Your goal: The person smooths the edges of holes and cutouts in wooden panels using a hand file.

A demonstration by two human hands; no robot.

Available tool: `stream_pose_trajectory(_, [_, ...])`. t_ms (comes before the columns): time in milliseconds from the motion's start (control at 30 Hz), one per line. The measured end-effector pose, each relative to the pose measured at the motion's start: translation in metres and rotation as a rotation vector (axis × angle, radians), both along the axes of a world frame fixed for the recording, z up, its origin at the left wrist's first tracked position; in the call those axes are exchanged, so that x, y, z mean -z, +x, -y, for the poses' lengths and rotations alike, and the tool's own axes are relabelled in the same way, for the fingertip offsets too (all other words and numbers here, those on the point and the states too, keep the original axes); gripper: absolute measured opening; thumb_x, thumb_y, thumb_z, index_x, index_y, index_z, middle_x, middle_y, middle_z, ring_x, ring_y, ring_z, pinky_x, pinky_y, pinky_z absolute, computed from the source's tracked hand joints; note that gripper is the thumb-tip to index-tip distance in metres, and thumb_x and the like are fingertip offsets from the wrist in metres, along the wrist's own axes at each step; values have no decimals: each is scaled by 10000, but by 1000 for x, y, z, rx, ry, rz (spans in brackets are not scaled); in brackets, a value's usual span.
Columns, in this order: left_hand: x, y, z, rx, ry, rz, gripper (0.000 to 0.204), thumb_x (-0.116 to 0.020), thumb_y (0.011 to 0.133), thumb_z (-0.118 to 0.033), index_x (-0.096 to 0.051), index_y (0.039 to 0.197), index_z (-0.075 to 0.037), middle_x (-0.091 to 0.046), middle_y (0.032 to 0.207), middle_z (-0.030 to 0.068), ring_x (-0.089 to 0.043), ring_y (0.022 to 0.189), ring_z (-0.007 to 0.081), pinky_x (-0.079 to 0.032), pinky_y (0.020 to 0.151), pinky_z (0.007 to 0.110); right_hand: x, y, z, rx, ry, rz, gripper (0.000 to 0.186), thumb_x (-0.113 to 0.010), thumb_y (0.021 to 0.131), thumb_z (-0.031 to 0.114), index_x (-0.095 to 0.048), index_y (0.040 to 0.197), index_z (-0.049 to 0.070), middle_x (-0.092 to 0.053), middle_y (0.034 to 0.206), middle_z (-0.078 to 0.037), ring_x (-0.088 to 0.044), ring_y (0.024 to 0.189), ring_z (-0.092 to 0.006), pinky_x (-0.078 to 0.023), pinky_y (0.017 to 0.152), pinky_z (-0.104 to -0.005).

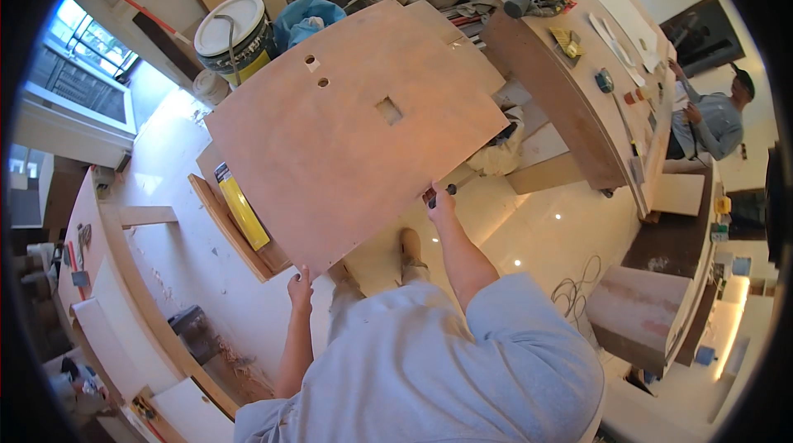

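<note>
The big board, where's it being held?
The left hand holds the board by its near corner. The right hand, at its edge, grips a dark object, perhaps the board too.

right grip curled, left grip closer in

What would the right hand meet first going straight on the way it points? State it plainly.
Most likely the near edge of the large, flat, pinkish-brown wooden board, just beyond the right hand; whether it would press there or slip underneath is unclear.
</note>
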State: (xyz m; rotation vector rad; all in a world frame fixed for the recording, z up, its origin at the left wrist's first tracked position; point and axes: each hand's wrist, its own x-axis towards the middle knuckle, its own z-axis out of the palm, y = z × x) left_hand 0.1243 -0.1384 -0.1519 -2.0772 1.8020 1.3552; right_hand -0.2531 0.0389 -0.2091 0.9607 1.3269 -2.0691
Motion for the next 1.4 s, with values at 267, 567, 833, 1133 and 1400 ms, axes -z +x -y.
stream_pose_trajectory(267, [-1,-15,-21,-619,205,-498,466,-639,835,-389,-480,1102,-42,-563,996,80,-585,909,252,-474,779,418,-24,-27,-2,-116,-210,116,195,-560,863,15,-492,1046,15,-586,1010,-137,-590,953,-292,-486,881,-449])
stream_pose_trajectory(567, [-5,-10,-100,-674,224,-457,477,-659,824,-364,-475,1110,-30,-572,998,98,-590,878,254,-478,774,421,-24,-25,-78,-279,-166,-6,210,-596,842,7,-487,1021,-13,-580,988,-148,-613,875,-289,-526,798,-444])
stream_pose_trajectory(833, [2,18,-123,-697,205,-480,493,-674,803,-372,-505,1074,4,-582,984,110,-581,828,232,-496,741,380,-28,-15,-95,-367,-146,53,198,-593,848,46,-506,1024,18,-583,995,-126,-593,913,-273,-493,842,-439])
stream_pose_trajectory(1133, [-68,-8,-82,-464,168,-638,516,-645,798,-432,-561,1075,-6,-591,1025,94,-563,913,206,-488,766,355,-109,-38,-92,-417,-210,-52,150,-602,853,96,-551,988,54,-608,948,-92,-591,885,-233,-500,788,-391])
stream_pose_trajectory(1400, [-46,-19,-58,-607,-21,-295,644,-663,782,-445,-547,1143,75,-593,1087,135,-571,958,212,-472,808,345,-81,-23,-94,-411,-178,-21,171,-598,862,105,-547,1014,46,-617,953,-94,-615,853,-240,-521,801,-400])
